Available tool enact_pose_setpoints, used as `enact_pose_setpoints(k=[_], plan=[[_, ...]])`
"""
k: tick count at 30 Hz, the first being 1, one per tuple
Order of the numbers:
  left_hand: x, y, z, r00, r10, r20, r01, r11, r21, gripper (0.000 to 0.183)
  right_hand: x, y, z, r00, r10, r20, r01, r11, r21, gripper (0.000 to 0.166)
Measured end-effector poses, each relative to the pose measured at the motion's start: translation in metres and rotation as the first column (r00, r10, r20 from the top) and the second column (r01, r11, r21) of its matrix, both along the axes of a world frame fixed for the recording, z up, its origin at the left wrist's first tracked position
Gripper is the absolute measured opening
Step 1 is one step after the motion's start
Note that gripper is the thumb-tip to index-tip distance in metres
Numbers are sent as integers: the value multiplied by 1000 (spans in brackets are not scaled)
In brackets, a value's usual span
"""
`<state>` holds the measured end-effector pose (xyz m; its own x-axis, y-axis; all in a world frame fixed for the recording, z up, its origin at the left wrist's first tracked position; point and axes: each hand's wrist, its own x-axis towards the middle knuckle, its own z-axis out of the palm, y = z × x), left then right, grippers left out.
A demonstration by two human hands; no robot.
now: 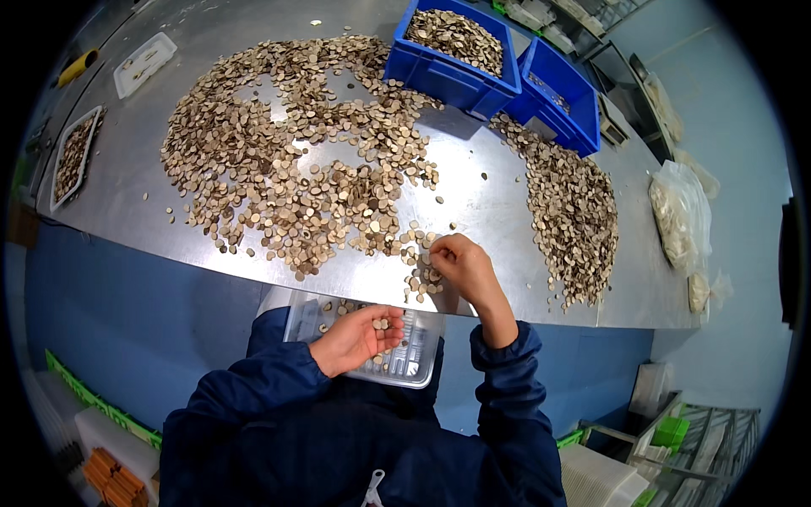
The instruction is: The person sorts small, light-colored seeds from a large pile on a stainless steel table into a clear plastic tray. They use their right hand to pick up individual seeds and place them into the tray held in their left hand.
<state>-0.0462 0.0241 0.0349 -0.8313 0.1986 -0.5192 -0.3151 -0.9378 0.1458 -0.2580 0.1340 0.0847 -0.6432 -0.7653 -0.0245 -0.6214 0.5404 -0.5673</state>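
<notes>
My left hand (364,336) is palm up with its fingers curled around a few round, pale slices (381,324), above a clear plastic tray (415,374) on my lap. More slices lie in that tray. On the steel table (469,190), my right hand (457,258) has its fingertips pinched together beside a small cluster of slices (415,282); whether a slice is between them cannot be told. A large spread of brown and cream slices (253,139) covers the table ahead and to the left. Another heap (570,222) lies to the right.
A blue crate (443,82) full of slices and a second blue crate (564,95) with few inside stand at the far right. White trays (146,66) sit at the left. Filled plastic bags (678,215) lie at the table's right end. The table's front edge runs before my body.
</notes>
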Motion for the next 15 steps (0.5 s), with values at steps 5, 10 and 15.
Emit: enact_pose_setpoints(k=[5,10,15], plan=[[0,1,0,1000,-2,-14,2,1000,0,24,10,-8,-5,979,114,-167,-101,991,86,15],[1,0,2,1000,4,-15,-4,1000,-6,24,11,-21,-3,980,141,-143,-140,990,17,11],[2,1,1,999,-22,-36,22,1000,-9,24,0,-46,-2,969,228,-95,-226,974,35,12]])
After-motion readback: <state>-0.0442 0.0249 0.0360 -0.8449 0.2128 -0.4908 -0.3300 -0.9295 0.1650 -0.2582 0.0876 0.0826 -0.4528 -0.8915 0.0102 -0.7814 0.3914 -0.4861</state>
